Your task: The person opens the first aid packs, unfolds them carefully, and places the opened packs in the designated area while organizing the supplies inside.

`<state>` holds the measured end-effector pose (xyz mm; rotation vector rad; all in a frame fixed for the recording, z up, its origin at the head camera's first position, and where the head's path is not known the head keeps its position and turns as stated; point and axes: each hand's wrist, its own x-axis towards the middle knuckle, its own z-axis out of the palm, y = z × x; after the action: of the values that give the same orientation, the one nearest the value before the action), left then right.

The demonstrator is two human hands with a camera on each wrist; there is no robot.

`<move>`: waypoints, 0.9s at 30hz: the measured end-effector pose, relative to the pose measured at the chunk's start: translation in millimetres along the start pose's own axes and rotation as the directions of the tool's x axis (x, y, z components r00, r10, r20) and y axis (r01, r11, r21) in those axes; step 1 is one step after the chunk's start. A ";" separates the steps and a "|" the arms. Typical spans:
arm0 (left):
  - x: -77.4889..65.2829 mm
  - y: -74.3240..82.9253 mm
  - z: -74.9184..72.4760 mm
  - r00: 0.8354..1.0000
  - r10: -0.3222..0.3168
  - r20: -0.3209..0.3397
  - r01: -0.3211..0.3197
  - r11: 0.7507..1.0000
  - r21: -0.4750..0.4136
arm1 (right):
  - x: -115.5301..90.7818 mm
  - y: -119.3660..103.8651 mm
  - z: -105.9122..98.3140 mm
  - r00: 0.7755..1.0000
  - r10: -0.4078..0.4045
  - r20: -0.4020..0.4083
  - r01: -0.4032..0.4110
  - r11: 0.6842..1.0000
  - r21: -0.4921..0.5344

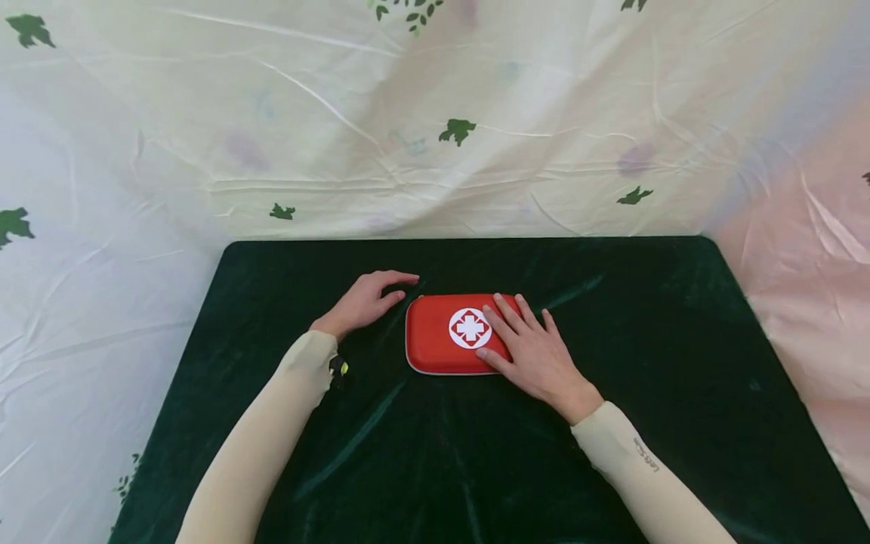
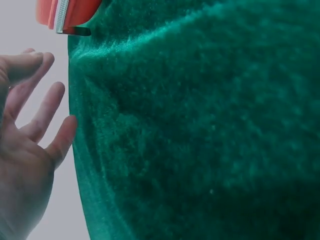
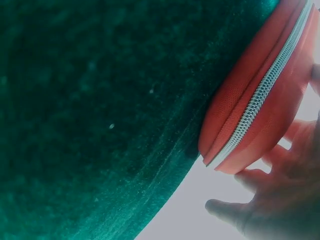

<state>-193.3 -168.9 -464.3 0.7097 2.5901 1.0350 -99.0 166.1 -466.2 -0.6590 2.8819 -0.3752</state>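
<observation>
Cream sleeves (image 1: 248, 446) were stretched over the green velvet-covered desk (image 1: 353, 468). On it, a red zippered first-aid case (image 1: 431, 340) was laid flat, its right end covered by the right hand (image 1: 537, 355), whose grip was spread to the white cross emblem (image 1: 470, 328). The left hand (image 1: 367, 300), its grip loosely parted, was held just beside the case's far left corner, apart from it.

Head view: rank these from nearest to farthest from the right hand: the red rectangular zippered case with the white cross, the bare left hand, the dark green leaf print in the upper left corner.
1. Red zippered case: under the right hand, touching it.
2. Bare left hand: by the case's left end.
3. Dark green leaf print: on the pale backdrop, upper left.
</observation>
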 end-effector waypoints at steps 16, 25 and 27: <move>16.5 -3.0 10.1 0.989 -0.081 0.124 0.094 0.990 -0.104 | -0.2 -1.4 0.2 1.000 0.015 0.010 -0.015 1.000 -0.001; 20.8 -5.3 13.3 0.991 -0.044 0.126 0.052 0.997 -0.062 | -0.7 -2.1 -1.0 1.000 0.011 0.010 -0.011 1.000 0.008; 21.7 -5.6 14.1 0.992 -0.036 0.119 0.042 0.998 -0.054 | -0.8 -2.3 -1.3 1.000 0.012 0.007 -0.012 1.000 0.013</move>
<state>-207.8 -152.9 -479.6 0.6821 2.4553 1.0180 -97.7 164.7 -464.2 -0.6398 2.8729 -0.3892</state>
